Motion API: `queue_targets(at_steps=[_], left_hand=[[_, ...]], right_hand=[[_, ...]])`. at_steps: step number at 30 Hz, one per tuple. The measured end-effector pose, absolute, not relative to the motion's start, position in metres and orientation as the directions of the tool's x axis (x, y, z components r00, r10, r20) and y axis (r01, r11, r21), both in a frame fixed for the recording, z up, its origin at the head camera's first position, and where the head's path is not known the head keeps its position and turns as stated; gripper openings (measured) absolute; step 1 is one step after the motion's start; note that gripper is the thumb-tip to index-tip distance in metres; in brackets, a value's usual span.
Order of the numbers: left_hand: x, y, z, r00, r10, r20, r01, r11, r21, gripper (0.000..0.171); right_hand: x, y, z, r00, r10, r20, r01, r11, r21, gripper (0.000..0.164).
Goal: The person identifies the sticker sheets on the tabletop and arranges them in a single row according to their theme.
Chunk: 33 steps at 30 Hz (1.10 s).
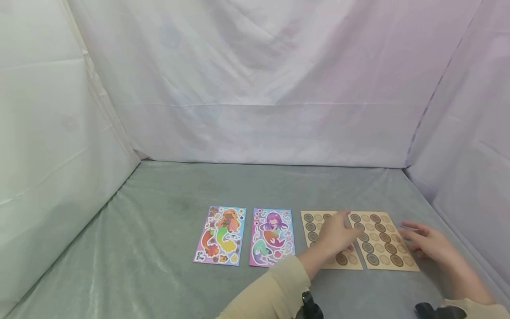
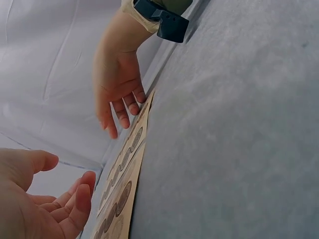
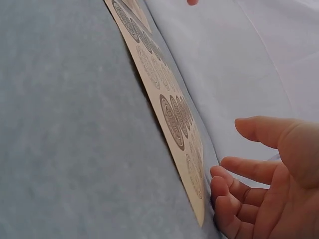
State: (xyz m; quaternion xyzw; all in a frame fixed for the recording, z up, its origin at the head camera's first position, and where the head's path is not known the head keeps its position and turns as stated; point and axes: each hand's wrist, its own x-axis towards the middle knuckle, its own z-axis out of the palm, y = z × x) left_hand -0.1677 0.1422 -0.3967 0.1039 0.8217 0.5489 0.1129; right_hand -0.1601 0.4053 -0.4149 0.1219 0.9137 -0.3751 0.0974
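Two tan sheets of round brown stickers lie side by side on the right of the cloth. My left hand [image 1: 336,235] is over the left tan sheet [image 1: 338,262], covering its middle; its thumb reaches toward the right tan sheet [image 1: 383,241]. In the left wrist view that hand [image 2: 45,201] has loosely bent fingers and nothing in its grasp. My right hand [image 1: 428,243] is beside the right sheet's outer edge, fingers pointing toward it. The right wrist view shows the right hand [image 3: 269,186] relaxed, thumb apart, fingertips close to the sheet's corner [image 3: 198,209].
Left of the tan sheets lie two colourful mermaid sticker sheets, one with a purple-haired mermaid [image 1: 272,237] and one with an orange-haired mermaid [image 1: 221,235]. Grey cloth [image 1: 139,248] covers the table. Pale fabric walls [image 1: 255,79] stand at the back and both sides.
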Motion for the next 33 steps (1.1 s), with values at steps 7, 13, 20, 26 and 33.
queue_targets(at_steps=[7,13,20,26,33], left_hand=[[-0.170,0.131,-0.389,-0.947,0.316,-0.059,0.072,0.386,0.920,0.055],[-0.175,0.114,-0.384,-0.939,0.343,-0.016,0.127,0.388,0.913,0.048],[-0.189,0.089,-0.377,-0.932,0.363,-0.004,0.162,0.425,0.891,0.047],[-0.208,0.061,-0.371,-0.940,0.342,0.012,0.212,0.554,0.805,0.046],[-0.227,0.026,-0.363,-0.941,0.335,0.057,0.264,0.616,0.742,0.046]], right_hand=[[-0.159,0.398,-0.405,-0.969,0.051,-0.242,0.211,0.681,-0.701,0.071],[-0.163,0.389,-0.393,-0.985,0.042,-0.170,0.146,0.731,-0.667,0.065],[-0.172,0.370,-0.383,-0.997,0.060,0.046,0.019,0.787,-0.617,0.059],[-0.187,0.348,-0.370,-0.989,0.081,0.120,-0.006,0.805,-0.593,0.062],[-0.203,0.319,-0.353,-0.981,0.022,0.191,-0.090,0.826,-0.557,0.060]])
